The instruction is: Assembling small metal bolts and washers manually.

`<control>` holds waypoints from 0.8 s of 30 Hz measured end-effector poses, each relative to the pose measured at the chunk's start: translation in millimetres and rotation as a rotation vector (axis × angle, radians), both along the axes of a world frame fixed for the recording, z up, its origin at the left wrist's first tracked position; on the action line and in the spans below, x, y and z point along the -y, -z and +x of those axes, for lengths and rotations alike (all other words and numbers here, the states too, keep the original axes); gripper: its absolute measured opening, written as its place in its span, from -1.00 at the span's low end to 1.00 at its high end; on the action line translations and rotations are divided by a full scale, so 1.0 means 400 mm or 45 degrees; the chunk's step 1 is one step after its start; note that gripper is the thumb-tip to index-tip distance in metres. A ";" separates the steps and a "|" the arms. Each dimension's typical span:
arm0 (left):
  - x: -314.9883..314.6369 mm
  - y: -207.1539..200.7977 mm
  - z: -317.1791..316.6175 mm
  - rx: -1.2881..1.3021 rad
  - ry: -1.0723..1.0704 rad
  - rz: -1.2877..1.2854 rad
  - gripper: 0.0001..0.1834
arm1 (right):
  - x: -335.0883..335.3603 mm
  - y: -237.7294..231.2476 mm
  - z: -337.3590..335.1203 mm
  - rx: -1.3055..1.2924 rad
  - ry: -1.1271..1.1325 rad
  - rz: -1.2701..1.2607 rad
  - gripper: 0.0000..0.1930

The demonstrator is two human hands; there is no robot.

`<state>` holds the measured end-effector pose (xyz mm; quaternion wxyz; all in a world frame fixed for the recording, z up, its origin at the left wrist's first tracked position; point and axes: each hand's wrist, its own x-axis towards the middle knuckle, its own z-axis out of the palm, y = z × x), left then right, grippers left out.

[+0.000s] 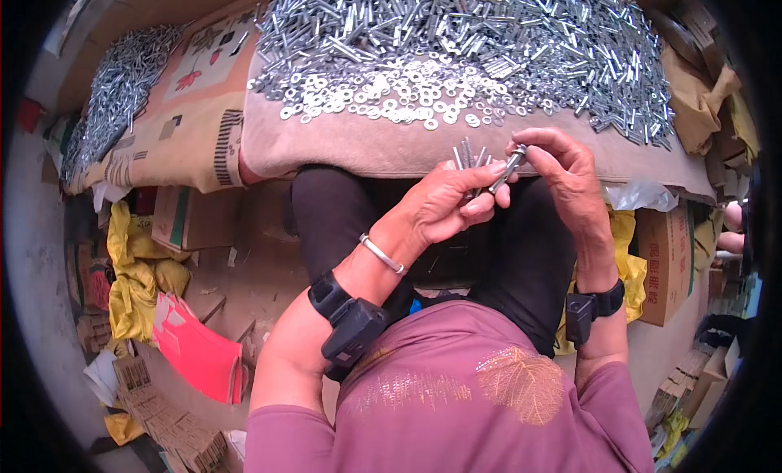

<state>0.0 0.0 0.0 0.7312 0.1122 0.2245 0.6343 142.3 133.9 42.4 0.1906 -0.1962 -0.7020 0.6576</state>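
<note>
Several slim metal bolts (pixel 466 154) stick up out of my left hand (pixel 452 200), whose fingers are curled round them. Between its thumb and fingertips the same hand grips one thicker bolt (pixel 509 170), tilted up to the right. My right hand (pixel 573 171) pinches the upper end of that bolt with thumb and forefinger, where a ring-like part, perhaps a washer or nut, shows. Both hands are above my lap, just before the near edge of the cloth-covered work surface (pixel 326 151). Loose flat washers (pixel 391 98) lie on it beyond my hands.
A wide heap of metal bolts or sleeves (pixel 456 25) covers the back of the surface. Another heap (pixel 126 82) lies at far left on patterned cloth (pixel 187 106). Cardboard boxes (pixel 664 261), yellow sacks (pixel 130 269) and red sheets (pixel 199 351) sit below.
</note>
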 end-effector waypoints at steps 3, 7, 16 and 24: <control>0.003 0.004 0.006 0.038 0.005 0.010 -0.76 | 0.005 0.009 0.000 -0.081 -0.009 -0.075 -0.75; 0.035 0.006 0.002 -0.175 -0.159 -0.022 -0.78 | 0.045 0.031 -0.021 -0.061 0.060 -0.133 -0.79; 0.032 0.020 0.016 -0.816 -0.427 -0.090 -0.79 | 0.039 0.067 -0.030 0.123 0.138 0.063 -0.80; 0.026 0.033 0.002 -0.614 -0.414 -0.047 -0.80 | 0.046 0.055 -0.028 0.092 0.132 0.169 -0.78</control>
